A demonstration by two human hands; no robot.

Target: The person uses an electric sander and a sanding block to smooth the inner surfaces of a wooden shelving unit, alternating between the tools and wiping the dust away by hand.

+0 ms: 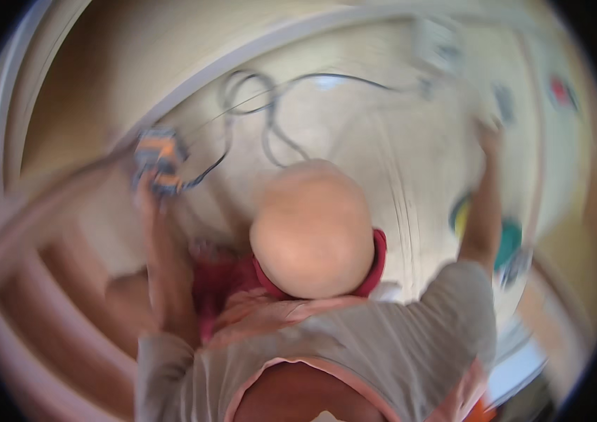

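Note:
My left hand [149, 184] is closed round a corded orange-and-black power tool [161, 151], held beside a long pale edge at the left. A black cord [207, 171] runs from the tool to the right and loops across the pale floor. My right arm is stretched out to the far right. At its end my right hand [490, 135] is smeared by motion, so its fingers do not show clearly. Nearest to it is a small dark grey thing [503, 103], too blurred to name. A bent knee [312, 228] with a red hem fills the middle.
A white boxy object [438, 46] stands at the far right, close to the cord's end. Farther right lies a small red-and-dark item [561, 91]. Beside my right forearm is a round green thing [509, 244] with yellow near it. Brown recesses with pale dividers [66, 309] are at lower left.

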